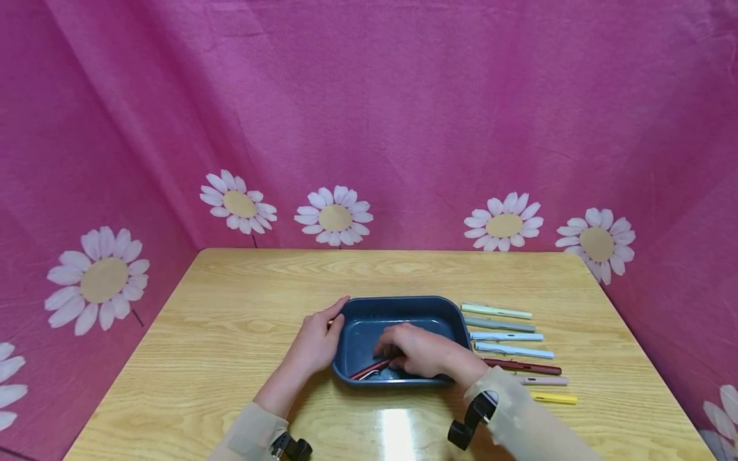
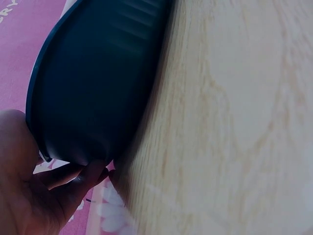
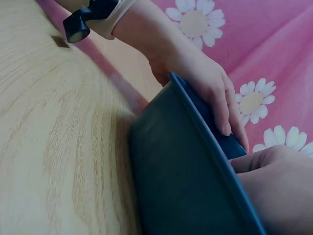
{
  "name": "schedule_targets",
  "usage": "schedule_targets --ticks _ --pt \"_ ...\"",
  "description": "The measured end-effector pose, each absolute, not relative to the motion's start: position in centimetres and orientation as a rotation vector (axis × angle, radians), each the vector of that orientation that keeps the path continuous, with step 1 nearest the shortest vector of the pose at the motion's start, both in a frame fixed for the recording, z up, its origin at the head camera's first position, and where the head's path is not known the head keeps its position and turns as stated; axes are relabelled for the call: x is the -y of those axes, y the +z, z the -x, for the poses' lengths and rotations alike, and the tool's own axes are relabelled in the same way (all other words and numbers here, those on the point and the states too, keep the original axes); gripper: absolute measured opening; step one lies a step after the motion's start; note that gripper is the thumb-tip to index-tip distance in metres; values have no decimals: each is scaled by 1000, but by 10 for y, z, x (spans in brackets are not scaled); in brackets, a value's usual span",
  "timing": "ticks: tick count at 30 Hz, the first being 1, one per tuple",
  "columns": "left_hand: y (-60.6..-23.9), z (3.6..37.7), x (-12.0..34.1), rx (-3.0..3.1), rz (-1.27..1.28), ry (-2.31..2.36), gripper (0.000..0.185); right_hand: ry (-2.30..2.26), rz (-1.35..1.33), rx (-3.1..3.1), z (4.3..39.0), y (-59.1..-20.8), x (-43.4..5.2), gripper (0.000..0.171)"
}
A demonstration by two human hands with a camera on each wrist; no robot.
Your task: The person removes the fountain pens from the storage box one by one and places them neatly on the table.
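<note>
A dark blue rectangular tray [image 1: 403,299] with raised walls lies on the table. At its left end, my left hand [image 1: 316,339] grips the wall; the left wrist view shows the fingers of this hand [image 2: 44,191] against the tray's end [image 2: 93,98]. My right hand [image 1: 421,351] reaches down inside the tray with curled fingers. These pinch one end of a dark red pen [image 1: 369,371] that slants into the near left corner. Behind the tray wall [image 3: 181,166], the right wrist view partly hides my right hand [image 3: 281,186], and the pen is out of sight there.
To the right of the tray lies a column of pens: pale green [image 1: 497,311], grey-blue [image 1: 500,324], two light blue, another dark red one [image 1: 524,367], pale pink [image 1: 544,380] and yellow [image 1: 555,398]. My right forearm crosses over their near ends. A pink flowered cloth [image 1: 403,128] surrounds the wooden table [image 1: 242,307].
</note>
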State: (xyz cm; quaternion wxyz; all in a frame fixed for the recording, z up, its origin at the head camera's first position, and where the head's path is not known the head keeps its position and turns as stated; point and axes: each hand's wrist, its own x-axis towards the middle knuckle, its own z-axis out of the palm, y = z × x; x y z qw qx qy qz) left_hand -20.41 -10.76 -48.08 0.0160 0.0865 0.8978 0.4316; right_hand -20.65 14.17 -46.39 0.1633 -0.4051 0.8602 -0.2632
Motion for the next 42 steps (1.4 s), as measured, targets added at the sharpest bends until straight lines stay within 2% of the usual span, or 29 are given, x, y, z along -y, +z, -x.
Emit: schedule_targets --ticks 10,22,37,42 --pt "-482 205 108 -2789 -269 1327 46 -825 1120 -2439 208 -466 -145 32" --pt "-481 204 106 -2782 -252 1320 46 -854 1135 -2509 200 -451 -156 34" --pt "-481 204 106 -2795 -244 1310 46 -922 1284 -2651 177 -417 -195 34" --pt "-481 204 106 -2805 -259 1307 46 -947 1226 -2723 164 -410 -211 38"
